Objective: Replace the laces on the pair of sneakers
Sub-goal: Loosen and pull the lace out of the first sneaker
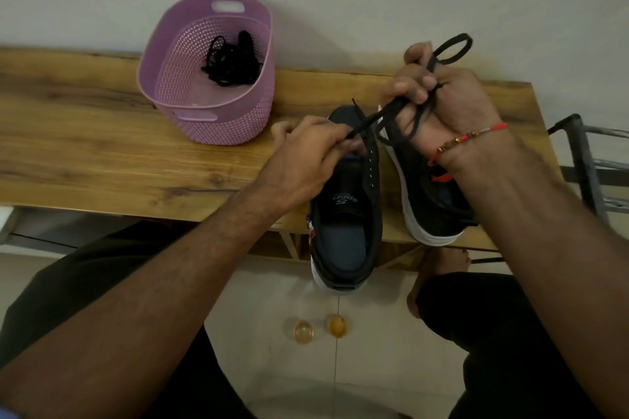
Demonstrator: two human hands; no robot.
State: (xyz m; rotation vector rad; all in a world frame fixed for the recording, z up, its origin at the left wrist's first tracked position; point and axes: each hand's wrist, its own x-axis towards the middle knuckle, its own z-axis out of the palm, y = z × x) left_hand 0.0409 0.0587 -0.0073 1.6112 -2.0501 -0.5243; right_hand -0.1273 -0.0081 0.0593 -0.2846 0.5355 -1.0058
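1. Two dark sneakers sit side by side on a wooden bench (102,153): the left sneaker (343,214) open and unlaced, the right sneaker (422,194) beside it.
2. The right hand (452,105), raised over the right sneaker, grips a gathered black lace (452,46), a loop sticking out above its fingers.
3. The left hand (306,160) pinches the lace's end above the left sneaker.
4. A purple basket (190,126) on the bench holds a tangle of black laces (231,63).

Two black sneakers (347,214) unlaced; black lace (391,112) stretched taut above.

Both hands raised; left hand (308,160) pinching, right hand (439,102) gripping.
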